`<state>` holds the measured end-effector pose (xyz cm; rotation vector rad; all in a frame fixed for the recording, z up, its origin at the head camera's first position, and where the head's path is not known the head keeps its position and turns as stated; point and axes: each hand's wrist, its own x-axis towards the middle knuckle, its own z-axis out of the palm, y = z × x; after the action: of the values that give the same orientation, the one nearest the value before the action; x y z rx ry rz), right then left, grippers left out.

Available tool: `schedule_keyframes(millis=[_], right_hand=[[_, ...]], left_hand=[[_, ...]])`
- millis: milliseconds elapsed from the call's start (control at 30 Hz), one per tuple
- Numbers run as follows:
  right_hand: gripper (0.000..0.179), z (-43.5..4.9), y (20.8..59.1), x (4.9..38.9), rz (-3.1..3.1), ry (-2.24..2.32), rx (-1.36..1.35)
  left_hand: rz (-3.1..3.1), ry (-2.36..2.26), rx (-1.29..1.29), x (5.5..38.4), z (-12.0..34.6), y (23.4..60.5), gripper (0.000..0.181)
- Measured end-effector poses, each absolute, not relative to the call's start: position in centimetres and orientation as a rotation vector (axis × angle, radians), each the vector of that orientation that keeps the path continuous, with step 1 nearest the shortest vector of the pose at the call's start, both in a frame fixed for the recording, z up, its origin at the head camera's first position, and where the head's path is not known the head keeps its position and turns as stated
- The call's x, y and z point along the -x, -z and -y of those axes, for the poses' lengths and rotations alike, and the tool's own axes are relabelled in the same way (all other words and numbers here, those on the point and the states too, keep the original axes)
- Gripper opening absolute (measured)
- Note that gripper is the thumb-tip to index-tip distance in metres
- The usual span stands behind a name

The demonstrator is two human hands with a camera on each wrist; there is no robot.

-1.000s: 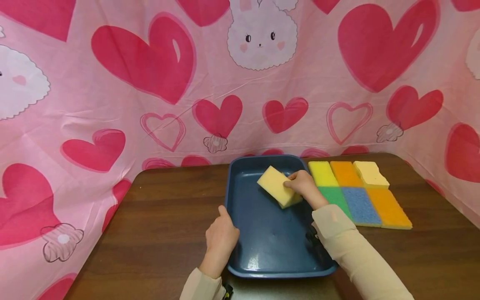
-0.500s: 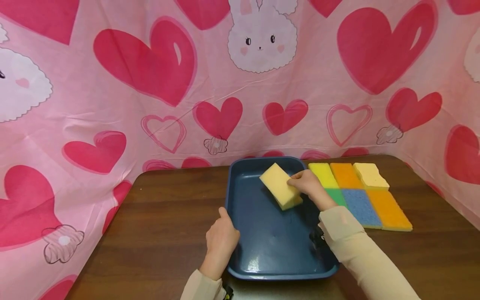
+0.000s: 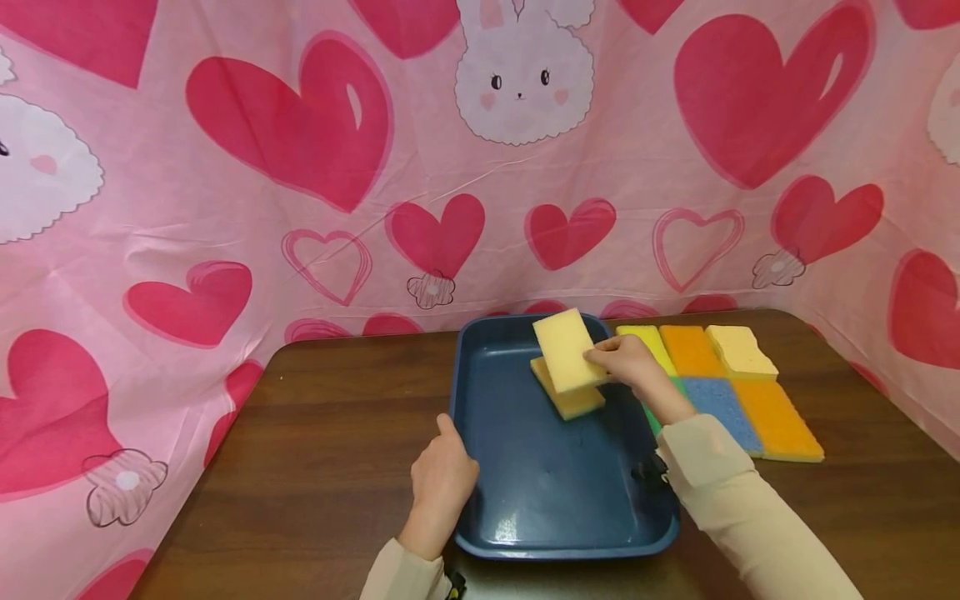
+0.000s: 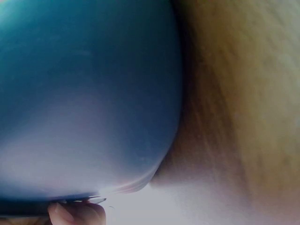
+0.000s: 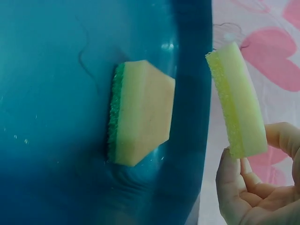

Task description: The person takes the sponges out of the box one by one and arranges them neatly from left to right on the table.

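Note:
My right hand (image 3: 633,367) pinches a pale sponge (image 3: 566,350) by its right side, thumb and fingers on opposite faces. In the right wrist view, this sponge (image 5: 239,103) has a yellow scouring layer. Partly hidden under it in the head view, a second pale sponge (image 3: 579,406) lies in the dark blue tray (image 3: 525,492). That lower sponge (image 5: 145,112) shows a green scouring layer in the right wrist view. At the tray's left rim, my left hand (image 3: 444,468) grips the edge with curled fingers. Its fingertips (image 4: 70,213) show at the rim in the left wrist view.
Right of the tray, sponges lie in two rows on the wooden table (image 3: 337,417): yellow (image 3: 645,343), orange (image 3: 686,348), green (image 3: 654,417), blue (image 3: 722,412) and another orange (image 3: 780,421). A pale sponge (image 3: 742,350) rests at the back right. A pink heart-print cloth (image 3: 337,167) hangs behind.
My right hand has moved right and away with the sponge, raising it off the lower one, which now shows more. The left hand stays at the rim.

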<state>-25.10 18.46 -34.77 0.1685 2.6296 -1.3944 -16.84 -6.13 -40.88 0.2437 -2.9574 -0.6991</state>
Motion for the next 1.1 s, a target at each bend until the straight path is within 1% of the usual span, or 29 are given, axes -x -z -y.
schedule_keyframes(millis=[400,900,1100], right_hand=[[0.057,-18.8,33.6,24.3,-2.527,1.504,-0.137],[0.067,-21.2,32.8,23.4,-2.484,1.545,-0.106],[0.066,-22.2,33.0,22.8,-2.522,1.535,-0.090]], left_hand=[[2.941,0.683,-0.243,16.8,6.1,41.0,0.037],[2.958,0.684,-0.248,16.8,6.1,40.8,0.038],[2.954,0.692,-0.246,16.8,6.1,40.9,0.038]])
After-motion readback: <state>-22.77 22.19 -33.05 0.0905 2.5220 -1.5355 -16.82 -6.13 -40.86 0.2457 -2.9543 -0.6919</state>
